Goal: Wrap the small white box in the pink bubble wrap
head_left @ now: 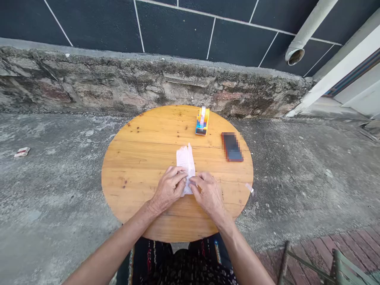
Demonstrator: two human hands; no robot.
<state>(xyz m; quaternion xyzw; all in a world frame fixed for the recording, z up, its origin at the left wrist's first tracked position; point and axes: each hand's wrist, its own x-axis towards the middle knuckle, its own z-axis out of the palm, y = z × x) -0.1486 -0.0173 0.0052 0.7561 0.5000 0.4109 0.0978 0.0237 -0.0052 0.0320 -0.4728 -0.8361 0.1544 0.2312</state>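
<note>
On the round wooden table (pixel 139 158) lies a thin, crinkled white sheet (pixel 185 157), folded into a narrow packet. It could be paper or plastic wrap; I cannot tell which. My left hand (pixel 170 185) is closed at its left edge, with thumb and fingers pinching the lower part. From the other side, my right hand (pixel 208 193) presses bent fingers and thumb onto the same lower part. The fingertips of both hands almost meet and hide some of the sheet. Whatever may be inside the folds is out of sight.
A yellow and blue tape dispenser (pixel 202 122) stands near the table's far edge. To the right lies a dark, blurred-out phone-like object (pixel 233 147). A short clear strip, probably tape (pixel 249 188), sticks out over the right edge. A metal chair frame (pixel 314 265) is at lower right.
</note>
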